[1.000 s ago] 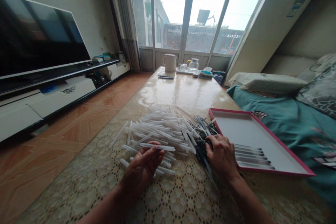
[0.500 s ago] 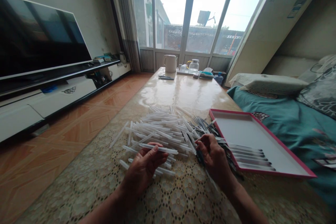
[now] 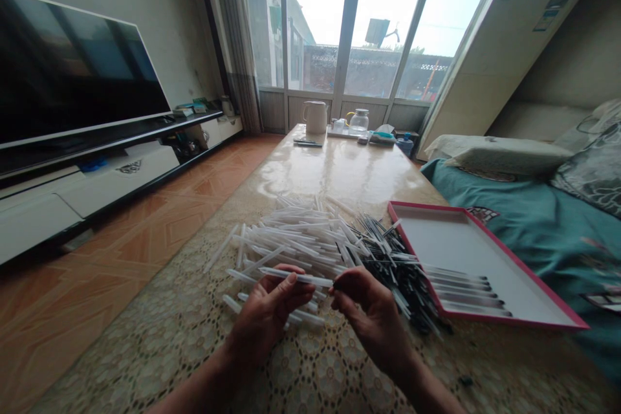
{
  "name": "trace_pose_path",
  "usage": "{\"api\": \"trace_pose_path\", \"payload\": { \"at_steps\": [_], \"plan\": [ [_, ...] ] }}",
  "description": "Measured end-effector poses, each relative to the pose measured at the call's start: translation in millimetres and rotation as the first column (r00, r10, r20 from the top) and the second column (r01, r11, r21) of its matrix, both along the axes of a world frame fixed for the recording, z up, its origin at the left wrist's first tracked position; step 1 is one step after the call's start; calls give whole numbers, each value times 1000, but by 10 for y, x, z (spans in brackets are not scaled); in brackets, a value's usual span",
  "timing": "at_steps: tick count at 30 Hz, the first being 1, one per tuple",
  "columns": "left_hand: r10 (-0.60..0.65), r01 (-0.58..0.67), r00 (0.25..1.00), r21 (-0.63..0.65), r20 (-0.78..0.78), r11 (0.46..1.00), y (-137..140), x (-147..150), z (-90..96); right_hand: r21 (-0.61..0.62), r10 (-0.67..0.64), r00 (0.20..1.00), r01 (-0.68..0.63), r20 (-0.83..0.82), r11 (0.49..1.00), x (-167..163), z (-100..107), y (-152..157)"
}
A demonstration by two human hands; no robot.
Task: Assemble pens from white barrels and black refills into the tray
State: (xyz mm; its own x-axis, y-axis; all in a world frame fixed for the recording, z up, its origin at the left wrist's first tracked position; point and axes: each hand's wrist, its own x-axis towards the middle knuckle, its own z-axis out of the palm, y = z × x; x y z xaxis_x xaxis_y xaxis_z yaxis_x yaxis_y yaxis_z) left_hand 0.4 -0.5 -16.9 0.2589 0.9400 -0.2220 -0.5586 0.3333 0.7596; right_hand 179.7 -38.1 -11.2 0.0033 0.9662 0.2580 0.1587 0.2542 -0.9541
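Observation:
My left hand is closed around a translucent white pen barrel, held roughly level with its tapered end to the left. At the barrel's right end, my right hand pinches a small dark piece, mostly hidden by the fingers. Behind both hands lies a heap of white pen barrels. Dark pen parts, thin and black, are piled to the right of my right hand. Several pens with dark ends lie side by side at the near left of a pink-rimmed tray.
The patterned table stretches toward the window. A pale jug, a glass pot and dark pens stand or lie at its far end. One small black bit rests near the front right. A teal-covered sofa flanks the right.
My right hand has moved left from the dark pile to the barrel's right end, with a small dark piece in its fingers. My left hand still holds the barrel, almost unmoved.

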Motion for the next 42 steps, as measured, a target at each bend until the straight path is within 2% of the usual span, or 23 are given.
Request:
{"api": "trace_pose_path", "payload": {
  "at_steps": [3,9,12,16,19,23,26,29,34,37,42],
  "plan": [
    [-2,2,1000,-3,-7,1000,-4,11,4,-22,21,999,-22,-48,1000,0,-16,7],
    [-32,32,999,37,-7,999,10,4,-13,-122,22,970,-53,-243,991,-20,-59,32],
    [-35,36,999,48,-16,998,16,3,-28,-147,-5,964,-35,-265,989,-34,-94,36],
    [-31,33,999,43,-33,999,9,8,-31,-137,-16,986,-7,-166,991,-38,-129,19],
    [-30,33,998,58,-51,998,-3,14,-24,-84,-14,1000,13,0,996,-25,-152,5],
    [-15,20,997,70,-76,997,-11,23,-27,11,-35,970,33,241,999,-1,-208,-1],
    [-23,27,997,63,-68,998,-18,32,-24,56,-54,938,37,342,998,-6,-251,-4],
    [-34,39,997,67,-71,997,-34,44,-6,26,-58,935,52,350,998,-34,-275,-8],
    [-45,51,995,62,-85,997,-32,43,23,-133,-2,985,25,170,991,-45,-269,15],
    [-19,22,997,33,-76,999,0,25,28,-121,17,989,1,147,993,-6,-225,36],
    [-12,13,998,20,-65,1000,33,10,12,-68,45,967,-29,251,997,30,-186,27]
  ]
}}
